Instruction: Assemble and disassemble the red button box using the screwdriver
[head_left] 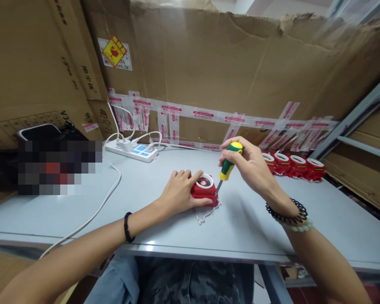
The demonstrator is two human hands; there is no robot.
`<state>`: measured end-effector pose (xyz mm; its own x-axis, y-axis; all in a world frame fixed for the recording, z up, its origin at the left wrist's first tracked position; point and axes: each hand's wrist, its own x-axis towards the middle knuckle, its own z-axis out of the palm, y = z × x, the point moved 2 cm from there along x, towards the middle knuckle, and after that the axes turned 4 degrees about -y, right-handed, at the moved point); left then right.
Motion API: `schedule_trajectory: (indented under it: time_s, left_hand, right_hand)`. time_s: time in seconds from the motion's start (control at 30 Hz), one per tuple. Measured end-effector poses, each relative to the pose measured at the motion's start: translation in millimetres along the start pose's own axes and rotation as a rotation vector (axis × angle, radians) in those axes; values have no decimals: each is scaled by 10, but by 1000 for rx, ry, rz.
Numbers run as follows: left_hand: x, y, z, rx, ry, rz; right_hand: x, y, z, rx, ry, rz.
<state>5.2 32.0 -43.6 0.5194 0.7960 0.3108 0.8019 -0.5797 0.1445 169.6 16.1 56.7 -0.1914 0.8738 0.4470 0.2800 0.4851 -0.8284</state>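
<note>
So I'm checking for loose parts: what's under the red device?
A thin white cord sticks out from beneath the red device onto the table. The rest underneath is hidden by the device and left hand.

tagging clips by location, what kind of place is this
Probably a small assembly bench in a warehouse or workshop. Flattened cardboard boxes wall in a grey table, a row of identical red devices waits at the right, and the hands work on one more with a screwdriver.
</note>
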Motion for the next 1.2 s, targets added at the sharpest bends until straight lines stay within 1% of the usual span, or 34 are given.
schedule_trajectory:
  time_s: [0.07, 0.13, 0.2, 0.33, 0.4, 0.5, 0.63, 0.73, 1.0, 1.13, 1.2]
  left_hand:
    - [0, 5, -5, 0, -6, 1]
    - [2, 10, -8, -3, -9, 1]
    - [3, 14, -10, -6, -9, -2]
    - [6, 18, -10, -17, -10, -3]
    - [6, 18, -11, -24, -9, -3]
    - [4, 13, -12, -32, -3, -3]
    - [2, 5, -6, -39, 0, -2]
    - [2, 2, -1, -35, 0, -2]
    - [-1, 9, -5, -19, 0, -9]
    - [-1, -4, 8, -20, -15, -28]
    - [-8, -3, -16, -30, 5, -31]
  right_hand:
    - [-7, 23, 40, -22, 17, -45]
    - [-7, 48, 73, 2, 25, -84]
    - [-4, 65, 84, 6, 41, -103]
    - [-10, 80, 47, -173, 133, -83]
    - [-16, 89, 25, -217, 159, -74]
    - [-21, 99, 4, -143, 146, -75]
    - [-16, 79, 6, 35, 40, -75]
    - [-15, 57, 23, 82, -4, -64]
    - [-14, 19, 36, 110, 43, -124]
    - [-50, -64, -20, 79, 109, -163]
    - [-92, -102, -46, 59, 145, -171]
